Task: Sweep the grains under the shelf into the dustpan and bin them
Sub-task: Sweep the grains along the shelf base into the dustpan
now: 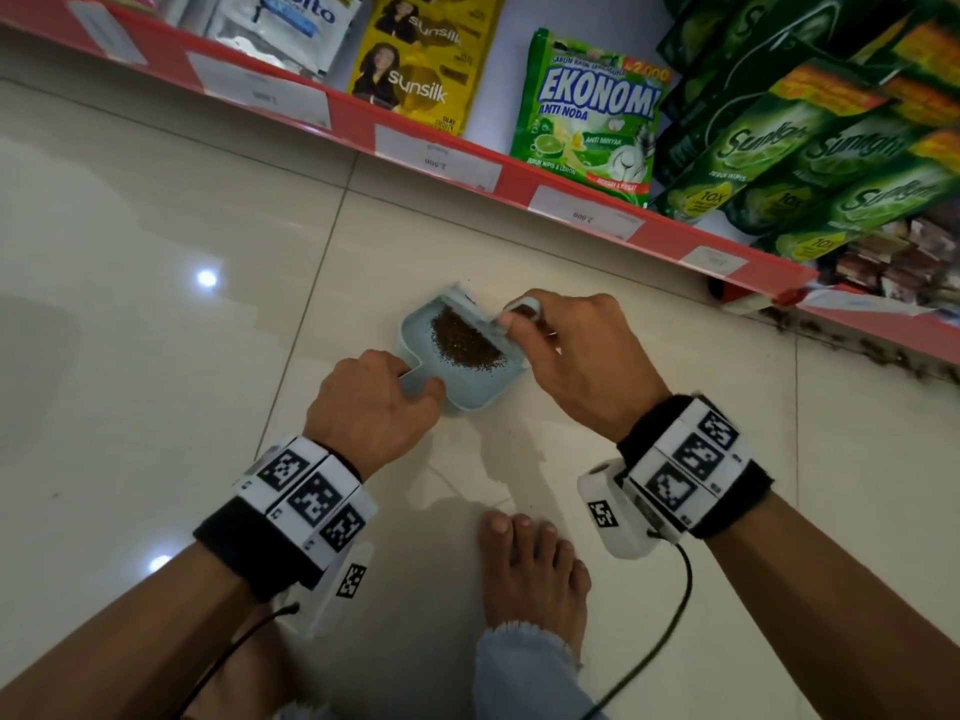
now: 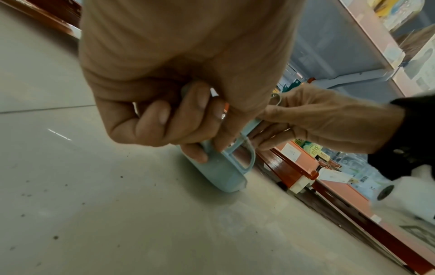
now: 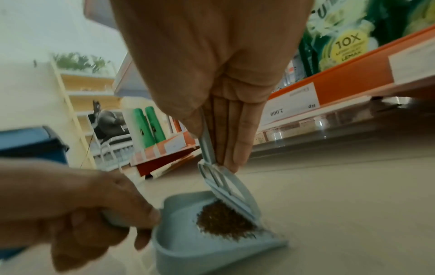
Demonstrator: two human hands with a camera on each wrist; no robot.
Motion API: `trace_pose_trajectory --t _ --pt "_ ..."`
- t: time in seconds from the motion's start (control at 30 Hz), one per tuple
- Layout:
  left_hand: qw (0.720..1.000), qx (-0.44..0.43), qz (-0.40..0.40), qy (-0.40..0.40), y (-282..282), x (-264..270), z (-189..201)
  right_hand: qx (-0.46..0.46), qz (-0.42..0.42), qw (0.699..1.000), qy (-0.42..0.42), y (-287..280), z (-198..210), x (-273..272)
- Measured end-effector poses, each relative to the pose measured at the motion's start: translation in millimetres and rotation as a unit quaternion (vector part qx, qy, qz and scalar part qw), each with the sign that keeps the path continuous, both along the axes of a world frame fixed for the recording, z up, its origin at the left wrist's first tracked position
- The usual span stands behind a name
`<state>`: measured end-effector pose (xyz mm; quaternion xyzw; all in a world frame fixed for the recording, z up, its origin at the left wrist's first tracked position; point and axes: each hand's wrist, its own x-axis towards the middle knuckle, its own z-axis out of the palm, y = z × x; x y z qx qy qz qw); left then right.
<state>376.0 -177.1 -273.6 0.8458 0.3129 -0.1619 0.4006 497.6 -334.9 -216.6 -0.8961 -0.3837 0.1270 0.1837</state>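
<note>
A pale blue dustpan (image 1: 418, 337) lies on the tiled floor below the red shelf edge (image 1: 519, 192). A heap of brown grains (image 1: 467, 340) sits inside the dustpan (image 3: 188, 240). My left hand (image 1: 374, 402) grips the dustpan handle (image 2: 221, 167), fingers curled round it. My right hand (image 1: 571, 350) holds a small pale blue hand brush (image 3: 226, 186), its bristle end resting on the grains (image 3: 223, 221) near the pan's lip. More dark grains (image 1: 883, 350) lie along the floor under the shelf to the right.
Sachets and green detergent pouches (image 1: 779, 148) hang over the shelf edge above the floor. My bare foot (image 1: 535, 563) stands just behind the dustpan. A blue bin (image 3: 30, 143) stands far off to the left in the right wrist view. Open tile spreads to the left.
</note>
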Motion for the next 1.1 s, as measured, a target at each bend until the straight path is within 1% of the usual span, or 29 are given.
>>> trace_pose_trajectory --t 0.07,0.1,0.2,0.27,0.37,0.47,0.53,0.6,0.63,0.7,0.77,0.83,0.9,0.97,1.0,1.1 --pt "1.0 -0.003 -0.001 -0.005 0 -3 0 0.041 -0.031 0.999 -0.009 -1 6 4" --pt "1.0 -0.006 0.0 -0.006 -1 -4 1 0.044 -0.045 0.998 -0.025 -2 8 8" --pt "1.0 -0.019 0.004 -0.011 -2 -6 2 -0.003 -0.076 0.994 -0.08 -6 8 22" --pt "1.0 -0.026 0.006 -0.014 -2 -6 1 -0.046 -0.084 0.991 -0.09 -7 4 22" --pt "0.999 -0.029 0.01 -0.017 -2 -7 -4 -0.045 -0.068 0.995 -0.048 -3 -5 3" --pt "0.999 -0.032 0.015 -0.023 -4 -10 -8 0.018 -0.065 0.998 0.012 2 -9 -23" --pt "0.999 -0.031 0.016 -0.035 -5 -12 -9 0.065 -0.079 0.994 0.021 4 -5 -28" --pt "0.998 -0.027 0.019 -0.058 -6 -17 -11 0.096 -0.088 0.991 -0.002 3 4 -19" --pt "0.997 -0.027 0.023 -0.072 -6 -20 -12 0.092 -0.087 0.992 -0.025 3 7 -10" --pt "0.995 -0.028 0.033 -0.093 -5 -29 -15 0.048 -0.084 0.992 -0.08 2 9 14" --pt "0.994 -0.025 0.043 -0.098 -4 -40 -17 -0.005 -0.082 0.989 -0.12 6 1 37" --pt "0.994 -0.023 0.055 -0.092 -2 -50 -18 -0.048 -0.05 0.992 -0.108 15 -11 52" --pt "0.994 -0.019 0.064 -0.089 0 -57 -19 -0.055 0.03 0.996 -0.063 23 -21 54" --pt "0.994 -0.012 0.064 -0.092 2 -63 -18 -0.053 0.116 0.991 -0.032 25 -26 51" --pt "0.994 -0.01 0.064 -0.092 3 -65 -17 -0.049 0.146 0.988 -0.023 21 -25 50" --pt "0.993 -0.01 0.074 -0.089 7 -68 -15 -0.052 0.191 0.98 0.015 0 -17 52"
